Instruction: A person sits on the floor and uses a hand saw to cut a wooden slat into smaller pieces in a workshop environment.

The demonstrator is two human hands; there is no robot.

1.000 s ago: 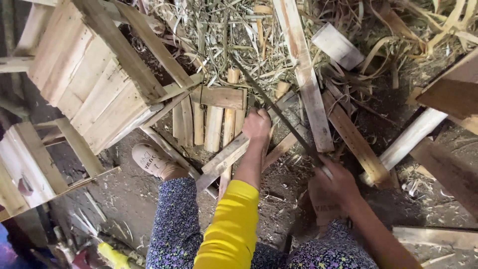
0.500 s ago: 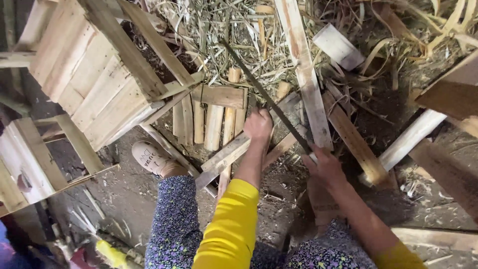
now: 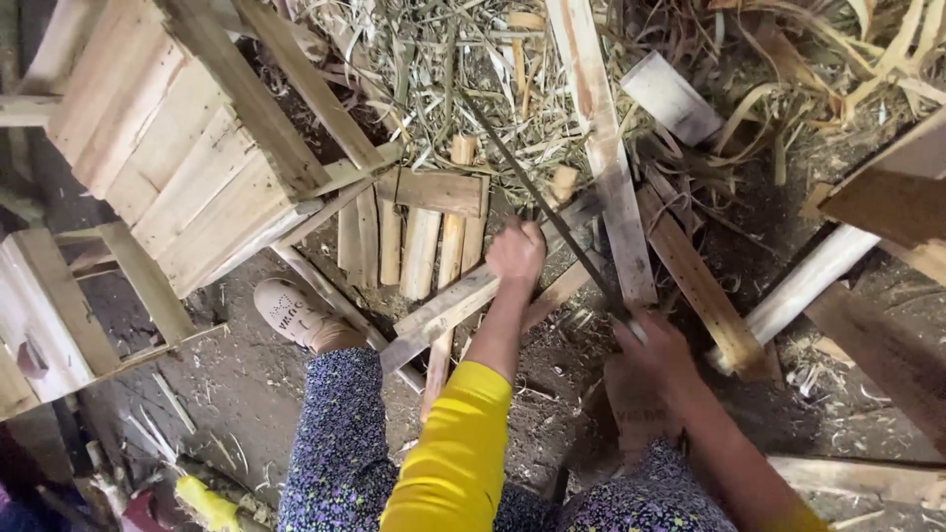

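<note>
- Fingers of the left hand (image 3: pixel 516 251) close on the wooden slat (image 3: pixel 463 300), pinning it across the pile on the dirt floor (image 3: pixel 227 384).
- Right hand (image 3: pixel 658 345) wraps the handle of a long thin blade (image 3: pixel 547 212), angled up over the slat.
- Judgement: keep the pinning hand clear of the blade's line and the slat steady.

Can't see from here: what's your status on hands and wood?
Left hand gripping wooden slat. Right hand gripping long blade, angled across slat. Loose planks crowd around.
</note>
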